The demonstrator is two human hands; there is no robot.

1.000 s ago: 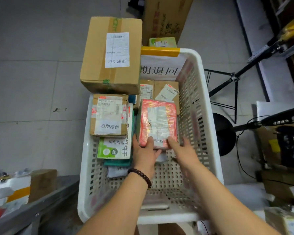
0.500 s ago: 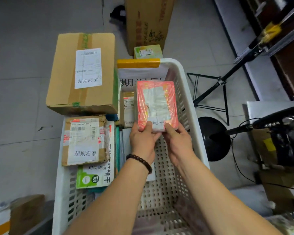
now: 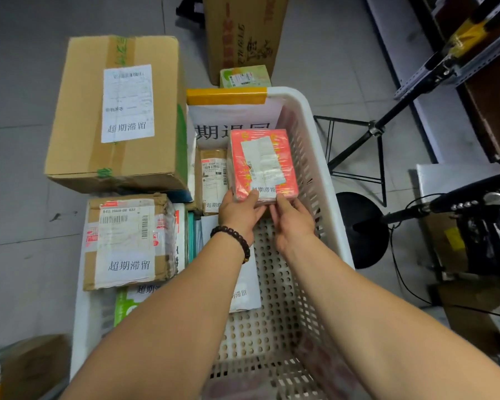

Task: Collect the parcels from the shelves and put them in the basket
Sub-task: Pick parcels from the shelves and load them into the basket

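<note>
A red parcel (image 3: 261, 164) with a white label is held inside the white perforated basket (image 3: 315, 157), toward its far right side. My left hand (image 3: 238, 213), with a dark bead bracelet at the wrist, grips its near left edge. My right hand (image 3: 293, 220) grips its near right edge. Beside it, a small brown parcel (image 3: 212, 177) stands in the basket. A large cardboard box (image 3: 119, 111) rests on the basket's far left corner, and a taped brown parcel (image 3: 127, 241) lies on other parcels at the left. A flat white parcel (image 3: 246, 290) lies on the basket floor.
A tall brown carton (image 3: 243, 33) and a small green box (image 3: 244, 76) stand on the tiled floor beyond the basket. A black tripod (image 3: 373, 131) and round black base (image 3: 361, 226) are at the right, with shelving (image 3: 474, 39) and cluttered equipment (image 3: 479, 226) further right.
Both hands lifted the red parcel from the basket's middle and carried it toward the far right side, then lowered it somewhat; the view shifted so the basket sits more to the right.
</note>
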